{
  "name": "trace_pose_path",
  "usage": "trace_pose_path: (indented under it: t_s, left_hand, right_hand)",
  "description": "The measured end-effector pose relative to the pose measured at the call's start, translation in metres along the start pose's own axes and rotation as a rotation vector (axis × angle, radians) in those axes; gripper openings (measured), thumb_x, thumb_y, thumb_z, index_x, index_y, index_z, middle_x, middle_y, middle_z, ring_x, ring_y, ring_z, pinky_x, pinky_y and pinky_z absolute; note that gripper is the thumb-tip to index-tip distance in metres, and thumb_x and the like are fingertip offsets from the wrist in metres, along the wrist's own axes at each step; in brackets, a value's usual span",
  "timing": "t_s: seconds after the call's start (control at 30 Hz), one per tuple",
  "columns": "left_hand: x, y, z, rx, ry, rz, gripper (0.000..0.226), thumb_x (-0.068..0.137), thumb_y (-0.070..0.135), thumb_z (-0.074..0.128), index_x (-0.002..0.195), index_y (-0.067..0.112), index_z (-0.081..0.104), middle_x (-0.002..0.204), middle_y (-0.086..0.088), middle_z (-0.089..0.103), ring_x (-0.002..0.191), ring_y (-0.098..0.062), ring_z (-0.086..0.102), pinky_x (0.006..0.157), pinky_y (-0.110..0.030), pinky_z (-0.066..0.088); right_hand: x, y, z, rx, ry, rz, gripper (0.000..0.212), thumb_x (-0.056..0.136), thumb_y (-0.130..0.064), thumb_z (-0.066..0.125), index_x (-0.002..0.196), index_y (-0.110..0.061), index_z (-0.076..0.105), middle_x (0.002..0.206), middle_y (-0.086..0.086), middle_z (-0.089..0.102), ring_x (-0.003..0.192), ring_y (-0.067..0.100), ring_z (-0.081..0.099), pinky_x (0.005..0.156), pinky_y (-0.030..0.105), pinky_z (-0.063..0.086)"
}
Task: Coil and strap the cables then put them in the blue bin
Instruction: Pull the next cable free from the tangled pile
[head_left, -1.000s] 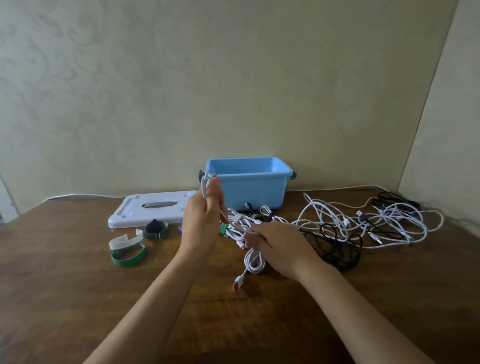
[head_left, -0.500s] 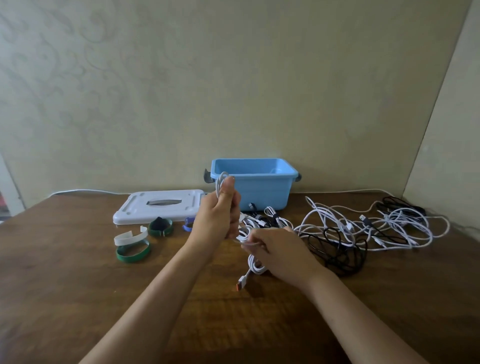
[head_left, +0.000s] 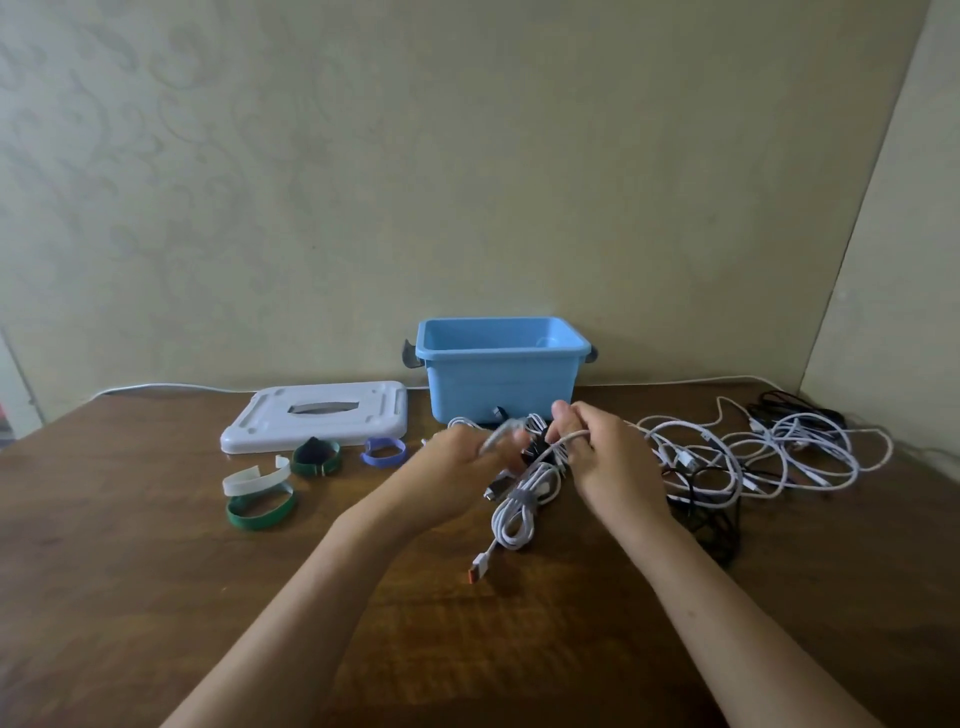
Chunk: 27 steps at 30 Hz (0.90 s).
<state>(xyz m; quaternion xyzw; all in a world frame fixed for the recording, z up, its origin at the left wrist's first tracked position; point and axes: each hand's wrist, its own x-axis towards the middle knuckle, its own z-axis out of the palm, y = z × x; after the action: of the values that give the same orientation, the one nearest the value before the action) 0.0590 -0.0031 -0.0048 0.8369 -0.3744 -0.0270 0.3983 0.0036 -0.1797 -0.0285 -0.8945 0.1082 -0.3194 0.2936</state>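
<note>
The blue bin (head_left: 498, 384) stands open against the back wall. In front of it my left hand (head_left: 465, 465) grips loops of a white cable (head_left: 563, 440). My right hand (head_left: 605, 457) pinches the same cable a little to the right, with the line running between the two hands. Just below them a coiled white cable (head_left: 519, 512) lies on the table, bound by a grey strap, its orange-tipped plug pointing toward me. A loose tangle of white cables (head_left: 769, 452) spreads to the right, with a black cable (head_left: 711, 512) beside my right wrist.
The bin's white lid (head_left: 317, 415) lies flat left of the bin. Several straps sit in front of it: a white strap (head_left: 254, 478), a green strap (head_left: 260, 512), a dark green strap (head_left: 316, 457) and a purple strap (head_left: 383, 451). A side wall closes the right edge.
My left hand has come down from its raised position to table height. My right hand has risen off the coiled cable and now pinches the white line beside the left hand.
</note>
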Motion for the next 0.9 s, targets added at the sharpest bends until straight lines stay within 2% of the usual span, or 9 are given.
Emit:
trace_pose_path:
  t_s: [0.1, 0.17, 0.27, 0.37, 0.47, 0.53, 0.63, 0.8, 0.9]
  left_hand:
    - [0.000, 0.000, 0.005, 0.056, -0.172, 0.066, 0.057, 0.085, 0.070, 0.035, 0.064, 0.028, 0.066, 0.048, 0.013, 0.050, 0.046, 0.000, 0.045, 0.053, -0.017, 0.036]
    - [0.001, 0.000, 0.004, 0.076, -0.163, 0.067, 0.057, 0.088, 0.068, 0.034, 0.061, 0.025, 0.059, 0.051, 0.011, 0.050, 0.048, 0.000, 0.046, 0.054, -0.014, 0.036]
    - [0.002, -0.002, 0.001, 0.083, -0.032, 0.014, 0.056, 0.096, 0.059, 0.034, 0.061, 0.019, 0.052, 0.048, 0.012, 0.050, 0.047, -0.002, 0.044, 0.055, -0.021, 0.036]
    - [0.005, -0.009, -0.002, 0.073, 0.128, -0.089, 0.066, 0.087, 0.069, 0.028, 0.071, 0.013, 0.059, 0.059, 0.003, 0.052, 0.056, -0.013, 0.047, 0.057, -0.030, 0.039]
    - [0.007, -0.014, -0.007, -0.138, 0.233, -0.216, 0.057, 0.092, 0.067, 0.032, 0.078, 0.017, 0.056, 0.060, -0.002, 0.046, 0.049, -0.012, 0.042, 0.048, -0.028, 0.038]
    - [0.007, -0.015, -0.008, -0.317, 0.245, -0.267, 0.058, 0.094, 0.065, 0.036, 0.078, 0.012, 0.050, 0.058, -0.002, 0.038, 0.043, -0.011, 0.034, 0.042, -0.024, 0.033]
    - [0.007, -0.016, 0.001, -0.338, 0.210, -0.258, 0.060, 0.094, 0.067, 0.035, 0.075, 0.012, 0.049, 0.053, -0.001, 0.037, 0.039, -0.012, 0.035, 0.041, -0.025, 0.033]
    - [0.002, -0.010, 0.006, -0.461, 0.111, -0.199, 0.059, 0.083, 0.072, 0.040, 0.072, 0.015, 0.050, 0.048, 0.003, 0.035, 0.038, -0.012, 0.031, 0.041, -0.024, 0.029]
    - [0.000, -0.008, 0.008, -0.435, 0.062, -0.127, 0.058, 0.083, 0.066, 0.052, 0.077, 0.009, 0.055, 0.049, 0.001, 0.039, 0.040, -0.014, 0.034, 0.042, -0.024, 0.033]
  right_hand:
    - [0.003, 0.003, -0.001, 0.054, -0.001, 0.048, 0.047, 0.107, -0.049, 0.035, 0.078, -0.025, 0.062, 0.072, -0.007, 0.064, 0.068, 0.008, 0.059, 0.058, 0.030, 0.036]
    - [0.005, 0.004, -0.004, 0.085, -0.013, 0.064, 0.044, 0.107, -0.046, 0.038, 0.079, -0.023, 0.064, 0.074, -0.004, 0.065, 0.070, 0.010, 0.059, 0.060, 0.031, 0.038]
    - [0.006, 0.006, -0.009, 0.148, -0.051, 0.043, 0.030, 0.101, -0.044, 0.054, 0.083, -0.023, 0.067, 0.072, -0.004, 0.065, 0.068, 0.012, 0.060, 0.059, 0.031, 0.040]
    - [0.005, 0.004, -0.017, 0.181, -0.191, 0.003, 0.013, 0.095, -0.040, 0.067, 0.088, -0.030, 0.068, 0.067, -0.013, 0.060, 0.065, 0.001, 0.055, 0.059, 0.021, 0.037]
    - [0.005, -0.001, -0.018, 0.163, -0.423, -0.016, 0.020, 0.098, -0.051, 0.057, 0.099, -0.035, 0.069, 0.085, -0.016, 0.064, 0.076, -0.001, 0.055, 0.069, 0.022, 0.040]
    - [0.003, -0.005, -0.019, 0.252, -0.498, 0.000, 0.033, 0.102, -0.055, 0.044, 0.102, -0.035, 0.070, 0.082, -0.017, 0.062, 0.073, -0.001, 0.053, 0.073, 0.026, 0.042]
    - [-0.001, -0.012, -0.015, 0.316, -0.447, -0.075, 0.038, 0.104, -0.054, 0.039, 0.093, -0.034, 0.069, 0.067, -0.014, 0.054, 0.064, 0.001, 0.051, 0.068, 0.027, 0.042]
    - [-0.014, -0.025, -0.001, 0.315, -0.393, -0.136, 0.033, 0.105, -0.051, 0.041, 0.084, -0.038, 0.064, 0.066, -0.006, 0.056, 0.062, 0.003, 0.053, 0.064, 0.028, 0.046]
    - [-0.015, -0.026, 0.003, 0.354, -0.358, -0.115, 0.029, 0.105, -0.048, 0.042, 0.085, -0.043, 0.062, 0.063, -0.012, 0.058, 0.060, 0.001, 0.053, 0.061, 0.025, 0.044]
